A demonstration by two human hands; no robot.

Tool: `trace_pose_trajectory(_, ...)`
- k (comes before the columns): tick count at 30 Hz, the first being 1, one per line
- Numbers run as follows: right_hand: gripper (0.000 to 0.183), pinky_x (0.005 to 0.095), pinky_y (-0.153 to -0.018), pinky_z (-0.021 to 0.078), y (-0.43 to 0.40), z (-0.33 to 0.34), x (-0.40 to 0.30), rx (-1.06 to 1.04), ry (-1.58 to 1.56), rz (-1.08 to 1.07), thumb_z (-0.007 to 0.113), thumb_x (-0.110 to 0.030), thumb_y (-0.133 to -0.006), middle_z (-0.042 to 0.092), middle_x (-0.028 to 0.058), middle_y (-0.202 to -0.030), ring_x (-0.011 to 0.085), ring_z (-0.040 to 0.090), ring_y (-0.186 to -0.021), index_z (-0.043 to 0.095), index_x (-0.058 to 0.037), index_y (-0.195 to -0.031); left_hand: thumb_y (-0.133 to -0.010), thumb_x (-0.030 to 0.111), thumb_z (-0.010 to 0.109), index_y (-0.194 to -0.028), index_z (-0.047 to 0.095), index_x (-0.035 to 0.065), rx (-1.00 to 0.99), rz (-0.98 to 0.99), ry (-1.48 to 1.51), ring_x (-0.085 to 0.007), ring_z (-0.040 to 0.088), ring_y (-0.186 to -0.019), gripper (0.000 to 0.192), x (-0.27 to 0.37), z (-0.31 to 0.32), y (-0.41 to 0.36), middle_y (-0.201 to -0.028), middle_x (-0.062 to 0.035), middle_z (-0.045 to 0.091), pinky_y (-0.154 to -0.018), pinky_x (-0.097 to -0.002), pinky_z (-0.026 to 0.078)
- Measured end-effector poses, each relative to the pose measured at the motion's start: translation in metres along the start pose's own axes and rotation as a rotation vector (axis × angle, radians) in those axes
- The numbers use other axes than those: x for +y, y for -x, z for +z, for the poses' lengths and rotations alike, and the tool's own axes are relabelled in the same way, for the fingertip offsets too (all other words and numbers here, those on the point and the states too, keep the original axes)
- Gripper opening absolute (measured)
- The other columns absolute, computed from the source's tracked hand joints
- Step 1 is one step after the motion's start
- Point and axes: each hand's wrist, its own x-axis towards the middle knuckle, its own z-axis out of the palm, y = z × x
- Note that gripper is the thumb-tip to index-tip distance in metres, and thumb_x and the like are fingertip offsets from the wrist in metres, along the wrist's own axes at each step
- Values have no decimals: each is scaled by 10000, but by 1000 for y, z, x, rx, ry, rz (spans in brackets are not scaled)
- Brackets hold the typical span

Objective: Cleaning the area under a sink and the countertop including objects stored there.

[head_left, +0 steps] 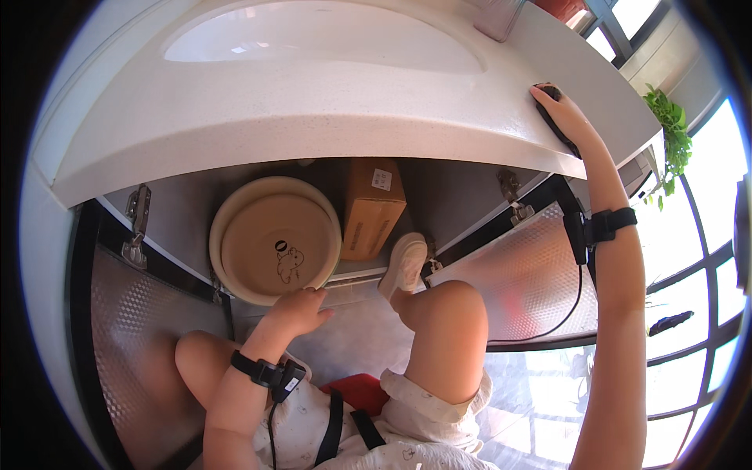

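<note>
A round beige plastic basin (276, 235) with a small animal drawing and a ball on its inside bottom sits in the opening of an under-sink cabinet. Its near rim juts past the cabinet's front edge. My left hand (296, 311) has its fingers curled at that rim, with the thumb apart on the near side. Up on the white washbasin counter (329, 111), my right hand (567, 120) rests over a slim black object (555, 129); what it is cannot be told.
Beside the basin stands a brown cardboard box (376, 217) bearing a label. Cabinet doors with textured silver panels hang open on the left (153, 329) and right (517, 276). A shoe (405, 264) is near the box. A green plant (670, 135) hangs at the right.
</note>
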Motion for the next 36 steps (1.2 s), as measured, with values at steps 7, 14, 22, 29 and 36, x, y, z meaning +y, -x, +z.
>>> trace_pose_trajectory(7,427,251,-847,406,-34,13,-18,-135,74,-119,543,-429,-850,611,99,-1010,182,563,-887,602,-65,-1065,-834,341,550,-1022,558,-6,-1,-1,-16,-311,580,-966,395,1,-3,3,-1002,-182,610,-841,-395,459)
trace_pose_trajectory(14,473,248,-886,377,33,15,-110,-399,-175,-382,550,-397,-870,533,100,-1129,154,502,-982,492,-129,-1255,-824,316,566,-1017,553,-5,-19,-40,-61,-342,579,-945,375,5,-11,4,-989,-190,602,-815,-407,464)
trace_pose_trajectory(22,441,213,-828,395,4,18,-97,-375,-105,-277,507,-440,-879,548,81,-1096,127,518,-932,485,-195,-1245,-817,324,583,-958,589,-3,50,-33,-135,-307,605,-894,356,-1,-5,0,-911,-157,628,-782,-391,478)
trace_pose_trajectory(29,538,219,-824,392,-32,25,-68,-333,27,-50,540,-465,-847,543,91,-1085,142,517,-919,491,-110,-1249,-807,276,594,-1005,556,-20,72,-103,-28,-329,589,-922,358,-5,-15,15,-949,-178,613,-791,-406,477)
trace_pose_trajectory(36,547,276,-896,378,-12,-1,12,-155,56,-54,542,-432,-856,538,136,-1097,191,513,-988,461,-43,-1232,-803,315,610,-968,598,26,224,-61,-25,-292,600,-903,333,0,-27,21,-889,-125,635,-780,-388,464)
